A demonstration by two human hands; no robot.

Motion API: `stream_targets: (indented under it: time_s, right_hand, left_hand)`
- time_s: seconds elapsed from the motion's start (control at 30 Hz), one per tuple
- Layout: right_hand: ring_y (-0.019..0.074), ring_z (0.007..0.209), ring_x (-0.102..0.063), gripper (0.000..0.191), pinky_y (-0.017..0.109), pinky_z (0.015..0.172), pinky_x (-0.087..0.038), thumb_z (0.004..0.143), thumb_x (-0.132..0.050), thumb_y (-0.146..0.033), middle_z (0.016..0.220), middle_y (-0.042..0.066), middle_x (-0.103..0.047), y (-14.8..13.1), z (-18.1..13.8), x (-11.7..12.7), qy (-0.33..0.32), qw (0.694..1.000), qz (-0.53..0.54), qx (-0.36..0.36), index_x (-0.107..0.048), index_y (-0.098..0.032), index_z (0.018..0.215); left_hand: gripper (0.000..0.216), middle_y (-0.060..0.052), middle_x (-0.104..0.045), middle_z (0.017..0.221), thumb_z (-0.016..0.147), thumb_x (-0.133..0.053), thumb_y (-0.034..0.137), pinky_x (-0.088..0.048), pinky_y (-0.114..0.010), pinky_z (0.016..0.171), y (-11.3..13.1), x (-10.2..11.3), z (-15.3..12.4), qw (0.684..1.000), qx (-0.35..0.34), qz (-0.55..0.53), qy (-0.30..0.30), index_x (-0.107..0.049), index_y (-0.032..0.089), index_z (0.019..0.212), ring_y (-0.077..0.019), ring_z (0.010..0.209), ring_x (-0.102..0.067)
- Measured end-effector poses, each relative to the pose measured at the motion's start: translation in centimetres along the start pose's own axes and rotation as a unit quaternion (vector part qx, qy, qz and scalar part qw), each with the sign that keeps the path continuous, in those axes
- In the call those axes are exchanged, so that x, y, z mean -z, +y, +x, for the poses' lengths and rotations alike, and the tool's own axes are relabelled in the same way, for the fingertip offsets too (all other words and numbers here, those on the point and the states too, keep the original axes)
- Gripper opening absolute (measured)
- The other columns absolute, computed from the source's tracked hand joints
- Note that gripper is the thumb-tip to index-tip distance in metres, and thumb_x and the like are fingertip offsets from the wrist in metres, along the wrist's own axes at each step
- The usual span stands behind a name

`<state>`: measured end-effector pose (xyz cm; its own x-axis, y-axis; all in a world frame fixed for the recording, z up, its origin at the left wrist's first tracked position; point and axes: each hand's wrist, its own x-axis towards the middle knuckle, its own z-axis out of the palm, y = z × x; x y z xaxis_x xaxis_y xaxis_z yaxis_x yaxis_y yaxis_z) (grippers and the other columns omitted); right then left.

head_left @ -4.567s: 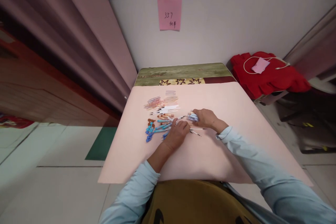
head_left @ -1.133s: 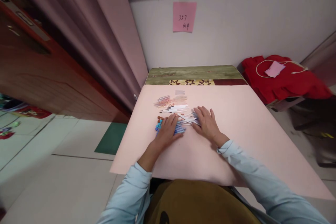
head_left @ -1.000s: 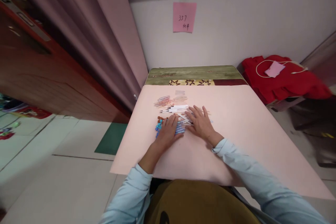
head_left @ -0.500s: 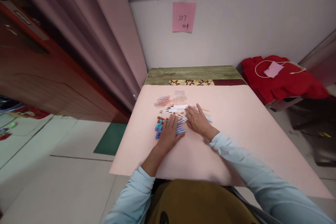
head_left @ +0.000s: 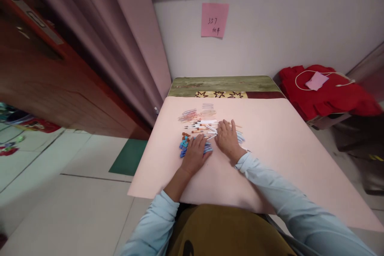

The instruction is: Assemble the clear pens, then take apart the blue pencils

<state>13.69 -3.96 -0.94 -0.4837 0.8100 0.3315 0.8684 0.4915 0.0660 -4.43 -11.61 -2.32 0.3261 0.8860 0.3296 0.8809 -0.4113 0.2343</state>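
My left hand (head_left: pixel 195 153) lies flat, fingers stretched out, on a bunch of blue pen barrels (head_left: pixel 207 149) on the pink table cover (head_left: pixel 270 144). My right hand (head_left: pixel 227 139) lies flat beside it, fingers spread over more pale blue pen parts (head_left: pixel 241 137). Small blue caps (head_left: pixel 183 145) and brown caps (head_left: pixel 185 134) sit just left of my left hand. White refills with black tips (head_left: pixel 201 123) lie just beyond both hands. Clear pink pen parts (head_left: pixel 189 114) lie farther back.
A green patterned table end (head_left: pixel 222 84) shows beyond the pink cover. A pink note (head_left: pixel 214 19) hangs on the wall. A red cloth with a white cable (head_left: pixel 324 92) lies on the right. A curtain (head_left: pixel 120 48) and a wooden door (head_left: pixel 36 72) stand to the left.
Earlier my right hand held a bunch of pen barrels; now both hands lie flat on the parts. My right hand has slid left towards my left hand, pushing parts together.
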Motion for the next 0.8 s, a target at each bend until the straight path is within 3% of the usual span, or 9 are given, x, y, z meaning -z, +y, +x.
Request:
stream_targets:
  time_s: [0.27, 0.47, 0.53, 0.63, 0.7, 0.8]
  right_hand:
    - [0.0358, 0.132, -0.038, 0.036, 0.061, 0.115, -0.009, 0.09, -0.043, -0.025, 0.136, 0.024, -0.054, 0.7, 0.6, 0.1, 0.002, 0.996, 0.045, -0.077, -0.062, -0.006, 0.115]
    - [0.0339, 0.121, -0.046, 0.035, 0.059, 0.112, -0.013, 0.083, -0.05, -0.023, 0.13, 0.022, -0.057, 0.9, 1.5, 1.1, -0.012, 0.989, 0.081, -0.119, -0.06, -0.01, 0.114]
    - [0.0327, 0.123, -0.045, 0.04, 0.055, 0.112, -0.016, 0.082, -0.052, -0.023, 0.133, 0.02, -0.056, 0.6, 1.7, 2.2, -0.011, 0.991, 0.099, -0.093, -0.058, -0.011, 0.119]
    - [0.0262, 0.113, -0.053, 0.031, 0.04, 0.103, -0.031, 0.09, -0.048, -0.023, 0.121, 0.016, -0.063, -0.1, 2.4, 3.8, -0.06, 0.987, 0.15, 0.013, -0.06, -0.015, 0.118]
    - [0.0243, 0.105, -0.056, 0.026, 0.035, 0.093, -0.037, 0.095, -0.046, -0.025, 0.112, 0.013, -0.066, -0.6, 3.2, 4.1, -0.111, 0.98, 0.154, 0.061, -0.064, -0.017, 0.112]
    - [0.0237, 0.104, -0.056, 0.027, 0.034, 0.089, -0.036, 0.099, -0.043, -0.027, 0.112, 0.013, -0.065, -1.4, 4.4, 3.5, -0.138, 0.98, 0.124, 0.073, -0.064, -0.017, 0.112]
  left_hand:
    - [0.037, -0.018, -0.056, 0.138, 0.093, -0.056, 0.03, -0.038, -0.052, 0.114, -0.1, 0.0, -0.1, 0.997, -0.041, -0.026, 0.061, -0.054, 0.015, 0.127, -0.0299, 0.132, -0.05]
    - [0.031, -0.016, -0.056, 0.138, 0.092, -0.057, 0.031, -0.039, -0.052, 0.112, 0.1, 0.5, -0.2, 0.996, -0.047, -0.034, 0.068, -0.059, 0.017, 0.12, -0.0295, 0.131, -0.051]
    - [0.034, -0.016, -0.055, 0.14, 0.093, -0.056, 0.032, -0.035, -0.052, 0.115, 0.2, 0.7, -0.3, 0.997, -0.035, -0.025, 0.062, -0.058, 0.018, 0.123, -0.0291, 0.132, -0.05]
    - [0.043, -0.016, -0.052, 0.143, 0.092, -0.058, 0.034, -0.03, -0.052, 0.117, 0.7, 1.0, -0.5, 0.998, -0.002, -0.014, 0.06, -0.054, 0.017, 0.131, -0.0298, 0.134, -0.047]
    - [0.047, -0.017, -0.053, 0.142, 0.09, -0.06, 0.036, -0.033, -0.052, 0.114, 1.1, 1.4, -0.8, 0.997, 0.032, -0.012, 0.066, -0.053, 0.016, 0.132, -0.0316, 0.133, -0.048]
    - [0.037, -0.019, -0.061, 0.127, 0.09, -0.059, 0.035, -0.042, -0.05, 0.106, 2.0, 2.3, -1.6, 0.991, 0.097, -0.036, 0.08, -0.058, 0.015, 0.121, -0.0327, 0.122, -0.055]
